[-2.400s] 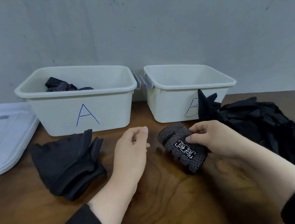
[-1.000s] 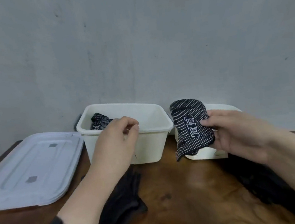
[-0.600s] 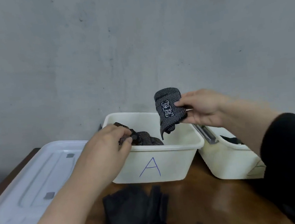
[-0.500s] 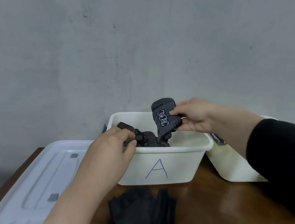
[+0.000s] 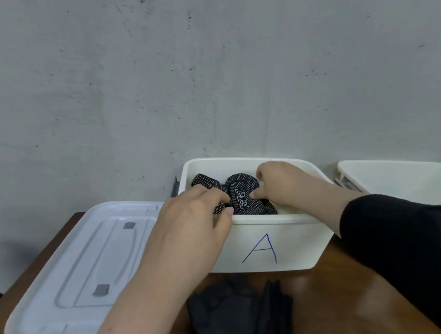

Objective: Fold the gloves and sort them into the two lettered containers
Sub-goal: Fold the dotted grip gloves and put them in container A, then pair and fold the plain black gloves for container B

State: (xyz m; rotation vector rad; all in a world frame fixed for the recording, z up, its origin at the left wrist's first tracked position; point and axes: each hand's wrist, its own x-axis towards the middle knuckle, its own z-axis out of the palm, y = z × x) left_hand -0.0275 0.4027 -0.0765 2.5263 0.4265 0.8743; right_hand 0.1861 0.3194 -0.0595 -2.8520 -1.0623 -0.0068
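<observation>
A white container marked A (image 5: 283, 244) stands against the wall. Inside it lies a folded black dotted glove with a white label (image 5: 243, 195), on top of another dotted glove (image 5: 206, 185). My right hand (image 5: 287, 186) reaches into the container and pinches the folded glove at its right side. My left hand (image 5: 193, 225) comes over the near left rim, its curled fingers gripping the dotted gloves inside. The second white container (image 5: 408, 181) stands at the right; its letter is hidden. A plain black glove pile (image 5: 239, 315) lies on the table in front of container A.
A white lid (image 5: 69, 277) lies flat on the brown wooden table (image 5: 339, 304) to the left of container A. The grey wall stands directly behind both containers. My black sleeve (image 5: 421, 248) covers the right part of the table.
My right hand carried the folded dotted glove up from the table, over the rim and down into container A. My left hand reached into the container and took hold of the gloves there.
</observation>
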